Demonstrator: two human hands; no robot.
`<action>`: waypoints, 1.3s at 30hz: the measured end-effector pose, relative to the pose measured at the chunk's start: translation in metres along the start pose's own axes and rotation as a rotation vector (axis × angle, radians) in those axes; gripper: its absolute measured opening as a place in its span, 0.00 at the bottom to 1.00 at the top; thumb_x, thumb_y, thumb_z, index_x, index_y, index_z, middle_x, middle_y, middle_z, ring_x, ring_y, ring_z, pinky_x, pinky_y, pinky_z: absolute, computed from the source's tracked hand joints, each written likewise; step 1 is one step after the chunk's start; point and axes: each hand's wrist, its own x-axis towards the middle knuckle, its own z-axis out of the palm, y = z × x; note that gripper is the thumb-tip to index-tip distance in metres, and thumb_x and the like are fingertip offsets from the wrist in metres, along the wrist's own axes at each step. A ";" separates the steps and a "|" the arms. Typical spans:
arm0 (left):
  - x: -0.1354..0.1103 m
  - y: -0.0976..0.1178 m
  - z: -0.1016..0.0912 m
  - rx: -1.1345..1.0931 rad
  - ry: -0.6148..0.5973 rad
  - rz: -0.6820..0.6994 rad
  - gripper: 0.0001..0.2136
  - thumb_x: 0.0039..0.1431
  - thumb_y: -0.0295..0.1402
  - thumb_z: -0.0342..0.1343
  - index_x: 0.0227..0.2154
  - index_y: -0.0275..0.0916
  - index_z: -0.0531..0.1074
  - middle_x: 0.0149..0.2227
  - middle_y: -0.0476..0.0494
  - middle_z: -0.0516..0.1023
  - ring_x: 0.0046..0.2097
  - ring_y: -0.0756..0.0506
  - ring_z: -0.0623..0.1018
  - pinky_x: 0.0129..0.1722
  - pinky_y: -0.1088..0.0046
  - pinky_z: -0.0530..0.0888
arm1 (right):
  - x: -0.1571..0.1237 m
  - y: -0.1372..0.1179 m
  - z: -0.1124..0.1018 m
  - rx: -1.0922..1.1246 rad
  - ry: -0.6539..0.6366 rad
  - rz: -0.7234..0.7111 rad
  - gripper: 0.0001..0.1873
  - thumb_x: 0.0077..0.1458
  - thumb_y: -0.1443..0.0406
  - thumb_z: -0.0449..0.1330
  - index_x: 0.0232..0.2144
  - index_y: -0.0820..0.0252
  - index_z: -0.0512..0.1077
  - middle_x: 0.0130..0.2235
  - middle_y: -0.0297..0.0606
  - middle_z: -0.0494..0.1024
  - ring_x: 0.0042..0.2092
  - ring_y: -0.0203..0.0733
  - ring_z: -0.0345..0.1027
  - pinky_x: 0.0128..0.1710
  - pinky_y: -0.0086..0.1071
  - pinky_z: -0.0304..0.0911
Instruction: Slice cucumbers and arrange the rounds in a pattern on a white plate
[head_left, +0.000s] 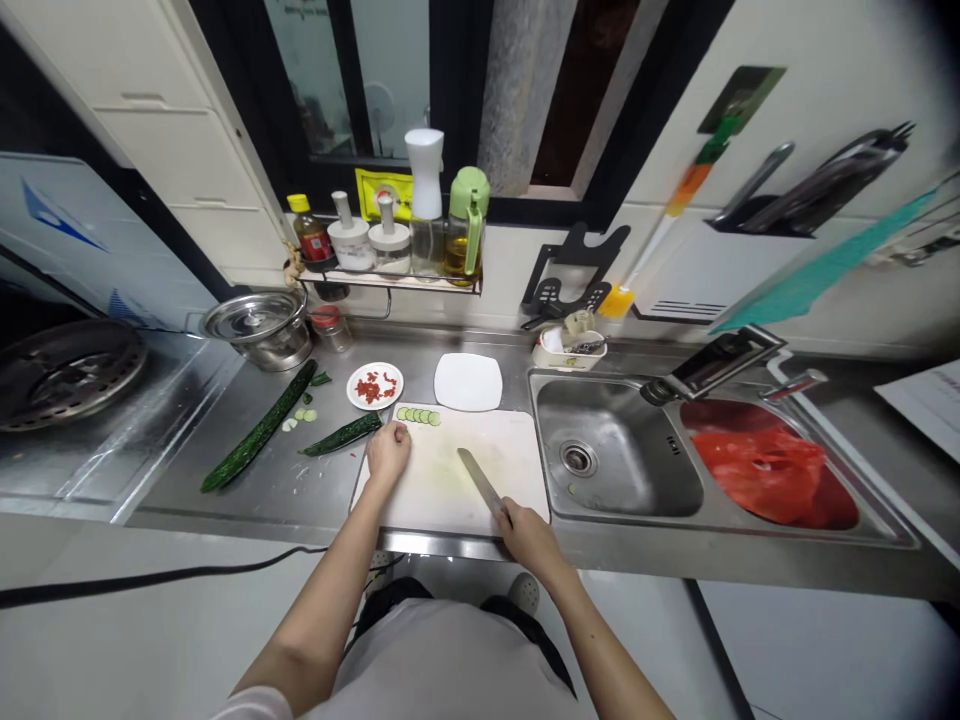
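Observation:
My right hand [526, 535] grips the handle of a kitchen knife [478, 477], whose blade lies over the white cutting board [442, 505] and points away to the left. My left hand [389, 452] is at the board's upper left with its fingers curled in; what they hold, if anything, is hidden. Just beyond those fingers is a row of several overlapping cucumber slices [420, 415]. A cut cucumber piece [343, 436] lies on the counter to the left, its right end close to my left hand. A longer cucumber [259, 430] lies farther left.
Behind the board are a plate of chopped red pieces [364, 404] and a white square plate [469, 382]. A lidded steel pot [262, 325] stands back left. The sink [622, 450] is on the right, with a red plastic bag [761, 468] in its second basin. Seasoning bottles line a shelf [390, 282].

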 end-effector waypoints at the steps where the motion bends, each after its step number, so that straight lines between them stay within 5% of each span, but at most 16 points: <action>1: 0.003 0.007 0.002 0.014 -0.001 0.018 0.11 0.57 0.31 0.50 0.40 0.40 0.74 0.37 0.43 0.79 0.42 0.44 0.76 0.42 0.72 0.66 | 0.000 0.000 0.000 0.003 -0.005 0.003 0.14 0.65 0.61 0.44 0.44 0.57 0.66 0.41 0.42 0.77 0.44 0.43 0.70 0.33 0.30 0.50; 9: 0.025 0.045 0.021 0.150 -0.067 0.111 0.15 0.59 0.35 0.51 0.47 0.40 0.73 0.46 0.37 0.75 0.51 0.39 0.72 0.49 0.65 0.64 | -0.003 0.002 -0.001 0.002 0.005 0.023 0.13 0.65 0.62 0.44 0.43 0.57 0.67 0.41 0.43 0.78 0.43 0.44 0.71 0.34 0.30 0.52; 18: 0.031 0.047 0.031 0.239 -0.093 0.153 0.14 0.59 0.34 0.50 0.47 0.42 0.74 0.46 0.36 0.74 0.50 0.39 0.71 0.48 0.64 0.64 | -0.004 0.008 0.005 0.023 0.030 0.035 0.13 0.64 0.62 0.44 0.42 0.56 0.67 0.41 0.43 0.78 0.43 0.44 0.72 0.33 0.31 0.52; 31: 0.033 0.049 0.029 0.072 -0.116 0.142 0.13 0.58 0.24 0.49 0.41 0.42 0.74 0.44 0.42 0.78 0.47 0.44 0.74 0.48 0.69 0.65 | 0.000 0.007 -0.001 0.026 0.025 0.036 0.13 0.64 0.62 0.44 0.43 0.56 0.67 0.41 0.43 0.78 0.44 0.44 0.72 0.34 0.30 0.52; 34: 0.035 0.043 0.026 -0.055 -0.200 0.101 0.10 0.56 0.26 0.52 0.38 0.41 0.76 0.40 0.44 0.79 0.42 0.46 0.75 0.44 0.72 0.68 | 0.000 0.007 -0.001 0.022 0.026 0.037 0.13 0.64 0.62 0.44 0.44 0.56 0.67 0.42 0.43 0.78 0.44 0.44 0.71 0.35 0.30 0.53; 39: 0.034 0.035 0.022 -0.270 -0.572 0.115 0.09 0.47 0.23 0.56 0.33 0.36 0.77 0.30 0.48 0.79 0.31 0.50 0.75 0.32 0.78 0.69 | -0.004 0.006 -0.006 0.005 0.023 0.041 0.14 0.64 0.62 0.44 0.44 0.56 0.67 0.42 0.43 0.78 0.44 0.45 0.71 0.34 0.30 0.53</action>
